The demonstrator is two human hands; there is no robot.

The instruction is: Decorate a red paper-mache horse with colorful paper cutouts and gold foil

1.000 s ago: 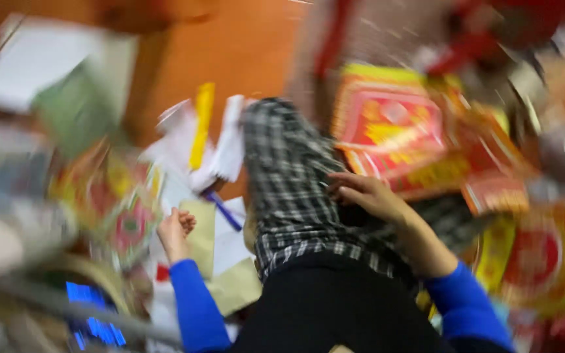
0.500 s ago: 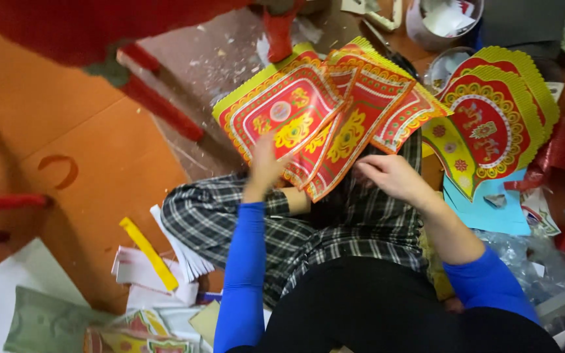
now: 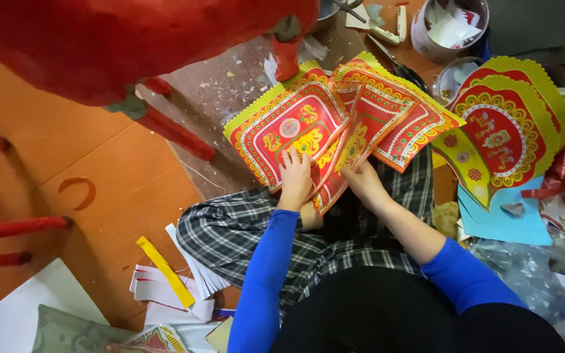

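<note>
Since half a second back the view has steadied and drawn in: the fan of red and gold printed sheets (image 3: 335,131) now sits near the middle, and the two hands have barely shifted on it. A second ago everything was a blur, with both hands down on the checked trousers and no sheets under them.

The person sits on the floor with legs crossed. The left hand (image 3: 294,175) lies flat on the lower edge of the near sheet, fingers spread on its face, so it presses rather than pinches; whether the thumb is tucked under the paper I cannot tell. The right hand (image 3: 363,182) is at the bottom corner where the sheets overlap, fingers curled around their edges, holding them together. The sheets rest partly on the lap and partly out over the dusty floor beyond the knees.

From where things lie, I would say the sorting is in its middle: several sheets are spread and overlapping, not yet squared into a stack. To the right a pile of scallop-edged red cutouts (image 3: 505,131) lies on blue paper (image 3: 501,222), looking already set aside. By the left knee lie white paper strips (image 3: 178,281) and a yellow strip (image 3: 163,269). A tub of scraps (image 3: 449,29) stands at the far edge.
</note>
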